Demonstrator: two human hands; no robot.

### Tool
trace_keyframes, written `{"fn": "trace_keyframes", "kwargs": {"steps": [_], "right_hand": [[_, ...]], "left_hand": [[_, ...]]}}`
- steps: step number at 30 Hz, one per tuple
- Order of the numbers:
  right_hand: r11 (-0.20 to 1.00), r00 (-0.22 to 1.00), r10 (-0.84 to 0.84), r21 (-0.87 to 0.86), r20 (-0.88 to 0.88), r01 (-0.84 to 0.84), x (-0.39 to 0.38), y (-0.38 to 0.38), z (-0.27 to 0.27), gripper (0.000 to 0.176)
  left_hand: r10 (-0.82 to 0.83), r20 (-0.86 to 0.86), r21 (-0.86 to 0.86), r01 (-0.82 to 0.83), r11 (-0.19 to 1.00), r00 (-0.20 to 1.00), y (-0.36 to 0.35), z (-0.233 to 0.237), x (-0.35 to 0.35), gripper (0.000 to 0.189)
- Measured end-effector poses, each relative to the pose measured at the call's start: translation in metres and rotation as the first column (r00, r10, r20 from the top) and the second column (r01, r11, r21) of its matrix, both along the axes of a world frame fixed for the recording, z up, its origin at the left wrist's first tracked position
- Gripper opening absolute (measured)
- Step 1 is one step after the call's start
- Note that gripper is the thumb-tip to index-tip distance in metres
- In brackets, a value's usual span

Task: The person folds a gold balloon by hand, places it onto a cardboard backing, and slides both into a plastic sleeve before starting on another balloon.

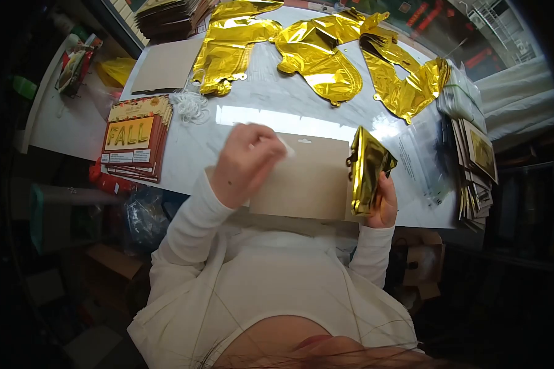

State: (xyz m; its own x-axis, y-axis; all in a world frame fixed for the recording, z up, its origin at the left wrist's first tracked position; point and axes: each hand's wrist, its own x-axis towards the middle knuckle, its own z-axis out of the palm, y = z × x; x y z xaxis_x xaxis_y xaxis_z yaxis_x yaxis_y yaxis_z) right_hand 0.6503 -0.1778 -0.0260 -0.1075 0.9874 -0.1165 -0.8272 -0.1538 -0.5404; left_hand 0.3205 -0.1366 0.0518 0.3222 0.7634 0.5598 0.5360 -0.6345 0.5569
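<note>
My left hand (246, 163) is raised over the left part of a plain brown card (305, 181) at the table's front edge. Its fingers are closed, and a small whitish thing (287, 147) beside the fingertips is too blurred to name. At the card's right end, my right hand (385, 202) grips a folded gold foil balloon (364, 175) between thumb and fingers. The card has a hanging slot near its far edge.
Flat gold foil balloons (323, 61) lie along the back. On the left are printed FALL packs (135, 138), white string (191, 106) and a grey-brown card (166, 66). Clear plastic bags (421, 163) and stacked packs (476, 166) lie on the right.
</note>
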Motion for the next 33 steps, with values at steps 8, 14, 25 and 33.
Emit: {"fn": "trace_keyframes", "kwargs": {"steps": [8, 14, 25, 33], "right_hand": [[0.997, 0.99, -0.06, -0.034, 0.131, 0.065, -0.009, -0.002, 0.007, 0.039], [0.999, 0.865, 0.026, -0.031, 0.5, -0.012, -0.044, -0.009, 0.032, 0.034], [0.993, 0.646, -0.056, 0.109, 0.761, -0.042, -0.08, 0.001, 0.02, 0.063], [0.966, -0.097, -0.233, 0.241, 0.968, 0.09, -0.064, -0.008, 0.055, 0.031]], "left_hand": [[-0.121, -0.037, 0.0, 0.121, 0.993, 0.992, -0.042, -0.047, 0.052, 0.02], [0.272, 0.232, -0.283, -0.203, 0.937, 0.934, -0.051, -0.014, 0.014, 0.029], [-0.037, -0.409, -0.226, -0.061, 0.972, 0.912, -0.043, -0.054, 0.051, 0.08], [-0.007, -0.477, -0.194, -0.098, 0.976, 0.879, -0.042, -0.057, 0.054, 0.081]]}}
